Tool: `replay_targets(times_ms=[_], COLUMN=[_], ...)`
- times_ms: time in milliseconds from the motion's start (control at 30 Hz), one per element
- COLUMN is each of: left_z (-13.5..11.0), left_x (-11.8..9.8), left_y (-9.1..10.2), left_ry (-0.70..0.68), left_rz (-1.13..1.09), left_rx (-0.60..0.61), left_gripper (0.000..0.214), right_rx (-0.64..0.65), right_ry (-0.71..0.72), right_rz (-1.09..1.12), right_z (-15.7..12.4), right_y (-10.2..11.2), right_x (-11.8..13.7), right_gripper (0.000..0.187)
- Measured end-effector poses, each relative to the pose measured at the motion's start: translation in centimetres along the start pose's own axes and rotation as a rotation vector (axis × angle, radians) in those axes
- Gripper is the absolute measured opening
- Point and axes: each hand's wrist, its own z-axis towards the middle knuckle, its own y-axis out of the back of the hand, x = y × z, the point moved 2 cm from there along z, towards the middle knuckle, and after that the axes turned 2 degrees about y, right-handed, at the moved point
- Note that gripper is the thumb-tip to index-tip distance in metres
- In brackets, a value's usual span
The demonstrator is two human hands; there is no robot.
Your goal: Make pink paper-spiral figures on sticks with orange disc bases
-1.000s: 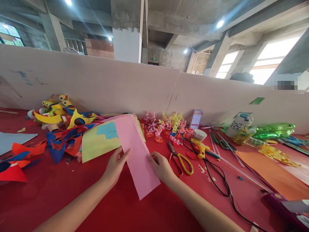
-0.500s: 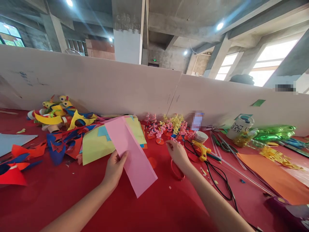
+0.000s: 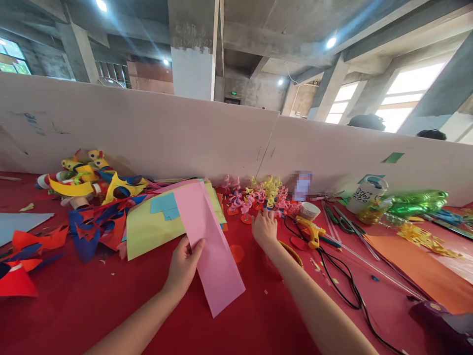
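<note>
Concrete hall with bare beams and ceiling lamps. A pale partition [image 3: 148, 133] runs along the far edge of a red-covered table [image 3: 74, 305].

Head view:
- Left hand [image 3: 185, 264] sits mid-table, a little in from the near edge. Thumb on top and fingers curled beneath, pinching the left edge of a pink paper strip [image 3: 212, 246]. The strip is lifted at a slant, its upper end over a yellow-green sheet [image 3: 144, 231] and its lower corner pointing at the near edge.
- Right hand [image 3: 264, 229] is to the right of the strip and clear of it. Palm down, fingers stretched loosely toward the far edge. It seems to grip nothing, though the underside is hidden.
- Its fingertips are just short of a cluster of curled paper figures [image 3: 258, 195] in pink and yellow by the partition.
- The yellow handle of a pair of scissors [image 3: 292, 251] shows beside the right wrist.
- A yellow glue gun [image 3: 312, 231] lies further right, with a black cable [image 3: 343, 286] trailing to the near right corner.
- An orange sheet [image 3: 417, 266] lies toward the right edge.
- Cut scraps [image 3: 92, 217] in blue, red and yellow are heaped toward the far left corner.
</note>
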Motion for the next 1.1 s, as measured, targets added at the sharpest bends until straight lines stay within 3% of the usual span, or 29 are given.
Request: replay_targets(times_ms=[167,367,767,1033,1100], left_z=[0.0,-0.3,-0.1,-0.1,0.0], left_x=[-0.1,-0.5,-0.2,-0.2,0.0], left_y=[0.0,-0.1,-0.1,-0.1,0.0], left_ry=[0.011,0.017,-0.013,-0.001,0.012], left_rz=[0.025,0.026,0.049,-0.001,-0.024], left_rx=[-0.009,0.023,0.020,0.036,0.027], left_gripper=[0.036,0.036,0.036,0.040,0.040], right_rx=[0.014,0.060,0.089,0.069,0.115], right_ry=[0.100,0.199,0.152,0.100,0.066], right_rz=[-0.059,-0.077,-0.065,-0.078,-0.098], right_z=[-1.4,-0.9,0.3,-2.2,-3.4], right_y=[-0.4,-0.9,-1.0,2.5,3.2], right_x=[0.5,0.3,-0.5,-2.5,-3.4], right_gripper=[0.039,0.035,0.026,0.026,0.030])
